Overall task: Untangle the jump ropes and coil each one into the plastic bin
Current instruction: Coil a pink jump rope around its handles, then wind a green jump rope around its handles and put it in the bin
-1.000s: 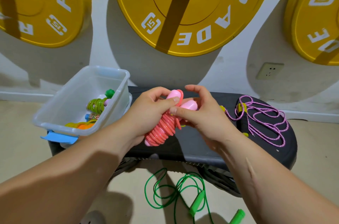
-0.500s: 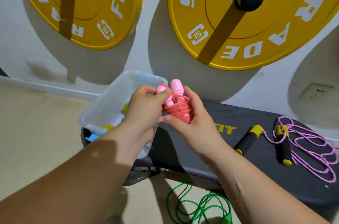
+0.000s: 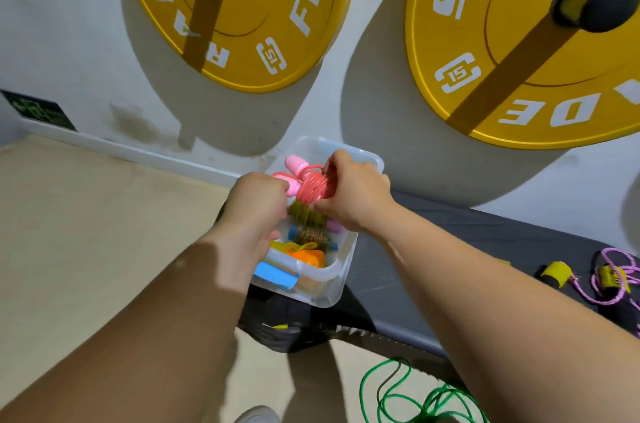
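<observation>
Gripped from both sides, the coiled pink jump rope (image 3: 313,185) is held over the far end of the plastic bin (image 3: 329,275) at frame centre. The left hand (image 3: 258,204) is curled on a handle, the right hand (image 3: 353,195) around the coil. A green rope (image 3: 398,395) is seen on the floor at lower right; further back, a purple rope (image 3: 620,270) is spread on the black bench (image 3: 433,249) at the right edge.

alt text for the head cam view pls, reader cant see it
A person's left hand and right hand hold a coiled pink jump rope over a clear plastic bin already holding other coiled ropes. The bin sits on a black bench; a purple rope lies on the bench, a green rope on the floor, yellow weight plates hang behind.
</observation>
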